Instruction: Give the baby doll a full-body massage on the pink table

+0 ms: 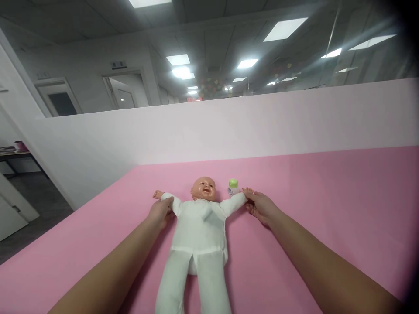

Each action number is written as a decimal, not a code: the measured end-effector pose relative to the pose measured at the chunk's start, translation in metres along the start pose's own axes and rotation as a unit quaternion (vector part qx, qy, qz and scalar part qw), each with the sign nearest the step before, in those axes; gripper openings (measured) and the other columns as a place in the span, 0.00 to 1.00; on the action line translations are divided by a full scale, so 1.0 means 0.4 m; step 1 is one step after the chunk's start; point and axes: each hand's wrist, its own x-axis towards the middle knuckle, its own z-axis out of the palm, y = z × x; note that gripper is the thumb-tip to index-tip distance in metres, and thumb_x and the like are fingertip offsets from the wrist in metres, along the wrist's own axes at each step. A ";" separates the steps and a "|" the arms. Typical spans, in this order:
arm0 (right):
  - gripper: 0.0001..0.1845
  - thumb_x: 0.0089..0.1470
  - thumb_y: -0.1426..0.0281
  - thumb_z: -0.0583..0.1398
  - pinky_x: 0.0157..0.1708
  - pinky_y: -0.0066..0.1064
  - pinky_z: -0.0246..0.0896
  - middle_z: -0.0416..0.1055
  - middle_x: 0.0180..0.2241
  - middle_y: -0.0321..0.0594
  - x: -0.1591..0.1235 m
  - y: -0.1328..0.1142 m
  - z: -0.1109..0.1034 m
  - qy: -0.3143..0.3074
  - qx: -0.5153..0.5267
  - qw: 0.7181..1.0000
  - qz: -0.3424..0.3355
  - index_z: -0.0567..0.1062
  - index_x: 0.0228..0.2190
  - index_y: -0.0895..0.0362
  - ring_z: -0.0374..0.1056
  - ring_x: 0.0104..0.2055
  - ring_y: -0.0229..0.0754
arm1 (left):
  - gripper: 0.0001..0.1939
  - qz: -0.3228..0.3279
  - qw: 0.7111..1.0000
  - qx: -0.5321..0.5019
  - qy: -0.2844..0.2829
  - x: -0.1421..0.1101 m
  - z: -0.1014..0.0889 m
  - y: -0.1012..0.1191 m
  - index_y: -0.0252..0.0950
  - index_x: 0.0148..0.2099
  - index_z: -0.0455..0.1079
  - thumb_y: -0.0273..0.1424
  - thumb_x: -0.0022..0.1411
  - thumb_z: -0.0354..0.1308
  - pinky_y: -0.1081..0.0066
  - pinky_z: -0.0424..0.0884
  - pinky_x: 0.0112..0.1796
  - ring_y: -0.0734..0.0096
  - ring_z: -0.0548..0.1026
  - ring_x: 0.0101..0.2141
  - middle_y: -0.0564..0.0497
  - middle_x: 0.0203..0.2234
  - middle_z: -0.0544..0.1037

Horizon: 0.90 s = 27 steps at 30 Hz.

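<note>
A baby doll (201,226) with a white cloth body lies on its back, head away from me and arms spread. My left hand (161,211) is closed around the doll's arm on the left, thumb on top near the elbow. On the other side, my right hand (261,206) pinches the doll's other arm at the wrist, just beside its small plastic hand. A small jar (233,187) with a light green lid stands behind that arm, its lower part partly hidden. My fingers under both doll arms are partly hidden.
The doll rests on a pink surface (304,209). A low white wall (229,128) borders its far side, with glass above it. To the left, a door (11,209) and a dark table (19,155) stand beyond the surface's edge.
</note>
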 end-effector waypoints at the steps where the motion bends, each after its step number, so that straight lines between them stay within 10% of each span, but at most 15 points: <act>1: 0.25 0.58 0.61 0.70 0.23 0.22 0.71 0.74 0.31 0.38 0.003 -0.002 -0.007 -0.002 0.002 1.000 0.011 0.74 0.53 0.57 0.68 0.24 0.34 | 0.15 0.011 1.000 0.011 -0.005 0.007 -0.007 0.003 0.37 0.45 0.67 0.30 0.57 0.66 0.59 0.81 0.35 0.58 0.82 0.32 0.45 0.33 0.80; 6: 0.12 0.57 0.63 0.70 0.14 0.17 0.56 0.66 0.24 0.32 0.009 -0.018 -0.025 0.001 0.010 0.998 0.064 0.78 0.38 0.57 0.57 0.19 0.30 | 0.16 0.074 0.996 0.040 -0.037 0.037 -0.083 0.025 0.37 0.37 0.69 0.39 0.54 0.70 0.70 0.74 0.27 0.72 0.71 0.21 0.57 0.20 0.69; 13: 0.07 0.60 0.68 0.66 0.19 0.20 0.67 0.66 0.23 0.34 0.020 -0.022 -0.029 0.034 0.044 0.997 0.045 0.76 0.38 0.57 0.63 0.21 0.32 | 0.21 0.069 0.992 0.090 -0.053 0.057 -0.162 0.046 0.36 0.39 0.72 0.46 0.53 0.71 0.76 0.56 0.18 0.77 0.66 0.21 0.55 0.26 0.72; 27: 0.14 0.56 0.67 0.70 0.22 0.23 0.69 0.69 0.25 0.36 0.011 -0.019 -0.038 0.041 0.032 0.999 -0.005 0.71 0.28 0.55 0.65 0.24 0.34 | 0.16 0.107 0.994 0.021 0.000 0.067 -0.154 0.031 0.36 0.37 0.68 0.32 0.50 0.71 0.68 0.74 0.29 0.69 0.76 0.26 0.49 0.29 0.77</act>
